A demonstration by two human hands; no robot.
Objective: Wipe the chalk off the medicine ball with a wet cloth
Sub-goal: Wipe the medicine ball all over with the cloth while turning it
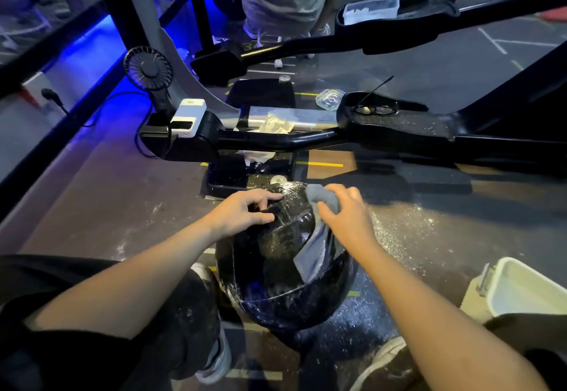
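Over on the far left there's a little black clip fan (149, 68) standing up next to a white power bank type box (186, 118), both perched on the left end of a black machine frame (306, 138) that runs across the middle of the scene. Nearer in, the left hand (242, 211) sits on the upper left of the black medicine ball (283, 255), fingers curled with the tips pressing into the surface, not wrapped around anything. The ball itself is on the dark floor right between the person's feet, looking wet and shiny with a few white specks near its far top. Just right of that, the right hand (345, 214) has a grey cloth (319, 231) bunched up under curled fingers and thumb, pushed onto the ball's upper right, with a loose tail of it draped down the near side. The floor to the right is speckled with white. Near right, a white plastic bin (518, 291) sits well clear of the ball.
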